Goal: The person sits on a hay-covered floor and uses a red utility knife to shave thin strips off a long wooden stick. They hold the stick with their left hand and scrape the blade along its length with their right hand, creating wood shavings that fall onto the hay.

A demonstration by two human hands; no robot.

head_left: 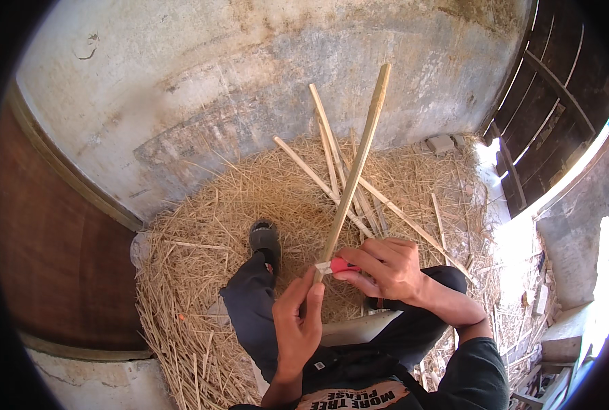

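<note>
A long, pale wooden strip (359,160) slants up and away from my hands, its far end in front of the wall. My left hand (297,324) pinches its near end between thumb and fingers. My right hand (390,270) is closed round a small red-handled tool (344,265), whose exact kind I cannot make out. The tool's pale, flat tip touches the strip just beyond my left fingertips. Part of the red handle is hidden by my right fingers.
Straw-like shavings (188,273) cover the floor. More wooden strips (311,174) lie crossed beyond my hands. A stained wall (250,89) rises behind them, with a brown door (65,246) at left and dark planks (550,89) at right. My shoe (265,239) rests among the shavings.
</note>
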